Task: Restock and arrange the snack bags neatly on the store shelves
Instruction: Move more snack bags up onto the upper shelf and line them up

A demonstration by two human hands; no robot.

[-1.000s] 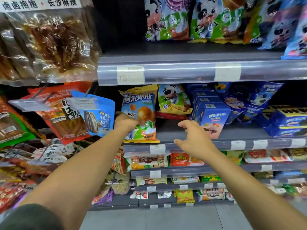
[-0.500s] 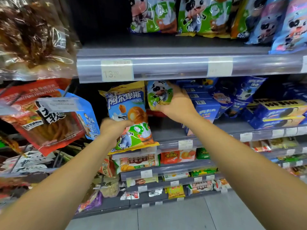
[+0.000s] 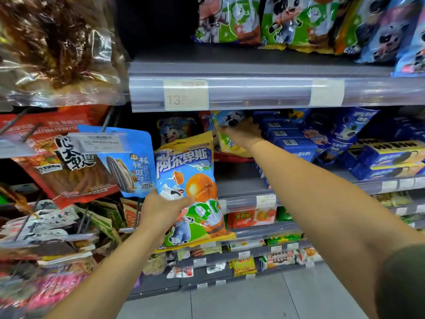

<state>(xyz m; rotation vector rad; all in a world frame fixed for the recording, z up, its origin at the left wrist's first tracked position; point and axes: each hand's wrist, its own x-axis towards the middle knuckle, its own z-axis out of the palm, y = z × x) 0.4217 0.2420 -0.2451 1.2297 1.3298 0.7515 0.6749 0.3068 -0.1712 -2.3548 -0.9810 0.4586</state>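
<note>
Price tag (image 3: 185, 95) on shelf rail; grey floor tiles (image 3: 253, 302) below.

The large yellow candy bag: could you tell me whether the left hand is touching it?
Touching. The head view shows the left hand gripping the large yellow candy bag, thumb across its front.

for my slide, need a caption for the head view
Left hand holds a yellow snack bag; right hand grips a cow-print bag.

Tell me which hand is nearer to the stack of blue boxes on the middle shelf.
Right. The right hand grips a yellow cow-print bag just left of the stack of blue boxes; the left hand holds a big yellow-and-blue candy bag lower, farther left.
</note>
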